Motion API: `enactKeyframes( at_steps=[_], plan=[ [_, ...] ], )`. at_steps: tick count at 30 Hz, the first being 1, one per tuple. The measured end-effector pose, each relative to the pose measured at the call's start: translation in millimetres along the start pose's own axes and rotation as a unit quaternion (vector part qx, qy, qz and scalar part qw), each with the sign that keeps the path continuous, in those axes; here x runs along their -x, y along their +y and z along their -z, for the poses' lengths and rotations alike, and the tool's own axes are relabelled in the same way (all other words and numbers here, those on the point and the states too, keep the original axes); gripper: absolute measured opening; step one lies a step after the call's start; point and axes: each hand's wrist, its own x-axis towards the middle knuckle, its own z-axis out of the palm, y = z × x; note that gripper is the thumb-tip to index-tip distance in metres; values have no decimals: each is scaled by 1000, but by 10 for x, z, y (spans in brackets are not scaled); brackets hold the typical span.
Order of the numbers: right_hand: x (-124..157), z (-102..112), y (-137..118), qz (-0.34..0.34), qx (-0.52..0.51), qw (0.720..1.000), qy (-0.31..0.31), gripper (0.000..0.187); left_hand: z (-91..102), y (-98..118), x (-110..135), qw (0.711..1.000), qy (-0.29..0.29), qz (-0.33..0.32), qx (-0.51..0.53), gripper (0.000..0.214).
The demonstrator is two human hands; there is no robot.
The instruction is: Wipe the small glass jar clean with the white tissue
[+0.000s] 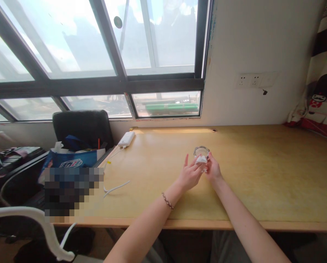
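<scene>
Desk [265, 182] taken as landmark. Both hands over its middle part, forearms crossing its near edge. Right hand [213, 168] closed, gripping a round, shiny-rimmed object [201, 148] by its right side. Left hand [190, 176] has its fingers bent onto a wad of white tissue [201, 160], pressed to the object's near side; one finger lifted away. Bracelet [167, 201] on the left wrist. (Object's full form uncertain: fingers and tissue cover part of it.)

Surroundings: white power-bank-like box [127, 139] at the desk's far left corner, a thin lead plugged in. Thicker white cable [118, 187] lies across the desk's left side, bent end pointing inward, well apart from the hands. Left of the desk: black chair [82, 126] and blue bag [78, 159], its lower part pixelated. White curved tube [23, 211] by the desk's near left corner. Window [163, 47] and wall sockets [248, 80] behind the desk; patterned curtain [322, 84] at its far right corner.

Edges and room: near edge runs straight, close to the person's lap. Widest stretch of bare top lies on the desk's right half; left side narrower, box and cable bordering it.
</scene>
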Motion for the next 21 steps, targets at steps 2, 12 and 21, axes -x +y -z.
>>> enactKeyframes(
  at_steps=[2, 12, 21],
  plan=[
    [35, -38, 30, -6, 45, 999, 6, 34, 38, 17, 4, 1000, 11, 21, -13, 42],
    [102, -95, 97, -11, 55, 998, -23, 44, 60, -34, -12, 992, 51, 108, -39, 40],
    [78, -85, 108, 79, 63, 994, 38, 40, -123, -211, 2, 946, 83, 282, 137, 38]
  ],
)
